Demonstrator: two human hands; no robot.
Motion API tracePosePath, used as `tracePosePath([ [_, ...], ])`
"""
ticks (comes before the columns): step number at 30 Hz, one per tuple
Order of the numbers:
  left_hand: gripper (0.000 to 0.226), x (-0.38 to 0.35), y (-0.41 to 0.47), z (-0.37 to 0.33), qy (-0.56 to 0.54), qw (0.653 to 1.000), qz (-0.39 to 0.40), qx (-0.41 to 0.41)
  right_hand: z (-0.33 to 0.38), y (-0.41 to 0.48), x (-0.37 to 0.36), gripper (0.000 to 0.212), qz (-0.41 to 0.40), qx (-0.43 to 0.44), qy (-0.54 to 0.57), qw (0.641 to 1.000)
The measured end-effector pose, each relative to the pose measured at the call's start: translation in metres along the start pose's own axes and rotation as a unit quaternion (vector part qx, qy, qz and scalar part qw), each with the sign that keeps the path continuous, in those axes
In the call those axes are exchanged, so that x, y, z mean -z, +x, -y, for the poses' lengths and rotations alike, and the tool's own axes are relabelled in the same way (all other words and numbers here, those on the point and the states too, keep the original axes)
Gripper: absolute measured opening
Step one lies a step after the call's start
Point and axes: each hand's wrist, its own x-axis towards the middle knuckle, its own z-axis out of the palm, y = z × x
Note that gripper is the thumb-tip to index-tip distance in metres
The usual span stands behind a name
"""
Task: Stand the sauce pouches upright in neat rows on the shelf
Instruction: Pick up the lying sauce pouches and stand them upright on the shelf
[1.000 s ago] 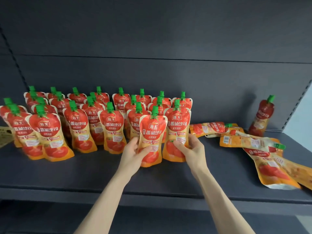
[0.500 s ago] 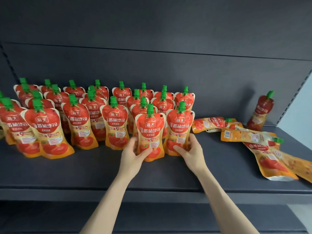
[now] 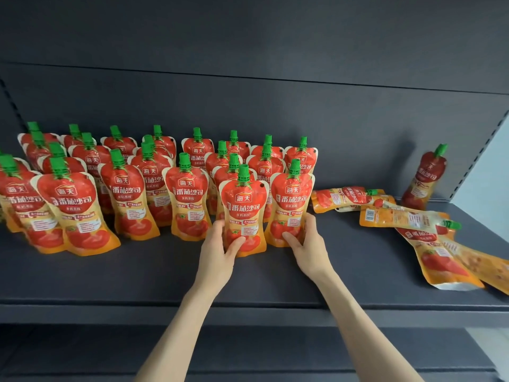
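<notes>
pouch [image 3: 243, 213] upright | l hand [image 3: 217, 255] grips base | r hand [image 3: 308, 246] holds nbr pouch [image 3: 292, 202]

The back rows of pouches [image 3: 197, 150] stand mostly behind the front ones. Only green caps and red tops show, so I cannot tell how straight they stand. The pouch at the far left [image 3: 11, 194] is cut by the edge. The left hand [image 3: 217, 252] lays its thumb across the front pouch [image 3: 243, 213], its fingers out of sight behind it. The right hand [image 3: 308, 244] holds the pouch beside it [image 3: 289, 208], fingertips lost round the far side. Both forearms run off the bottom. On the right the lying pouches [image 3: 399, 216] overlap, and the outermost one [image 3: 490, 268] is cut by the edge. The small print on every label is too fine to read.
</notes>
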Motion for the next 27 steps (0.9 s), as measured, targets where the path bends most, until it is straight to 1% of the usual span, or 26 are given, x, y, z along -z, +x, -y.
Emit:
tracePosePath([
  [5,0.050,-0.001,-0.007,-0.002,0.057,0.998,0.005,0.004,0.002,-0.003,0.003,0.042,0.004,-0.020,-0.018,1.000],
  [8,0.055,-0.001,-0.016,-0.003,0.108,0.994,-0.003,0.009,0.003,-0.007,0.006,0.042,-0.005,-0.032,-0.033,0.999],
  [11,0.054,0.000,-0.028,-0.004,0.130,0.991,-0.017,0.009,0.004,-0.015,0.011,0.043,-0.020,-0.044,-0.036,0.998],
  [14,0.047,0.000,-0.040,-0.005,0.158,0.987,-0.040,-0.006,0.001,-0.023,0.021,0.038,-0.046,-0.043,-0.071,0.995],
  [17,0.033,-0.006,-0.051,-0.009,0.157,0.985,-0.060,-0.027,0.000,-0.033,0.035,0.030,-0.073,-0.043,-0.082,0.993],
  [19,0.025,-0.013,-0.055,-0.018,0.132,0.989,-0.047,-0.044,-0.001,-0.038,0.046,0.025,-0.088,-0.041,-0.080,0.992],
  [22,0.014,-0.030,-0.052,-0.039,0.090,0.993,0.000,-0.078,0.001,-0.042,0.067,0.021,-0.104,-0.038,-0.088,0.990],
  [27,0.009,-0.074,-0.032,-0.077,0.081,0.987,0.071,-0.119,-0.002,-0.037,0.112,0.018,-0.135,-0.013,-0.103,0.985],
])
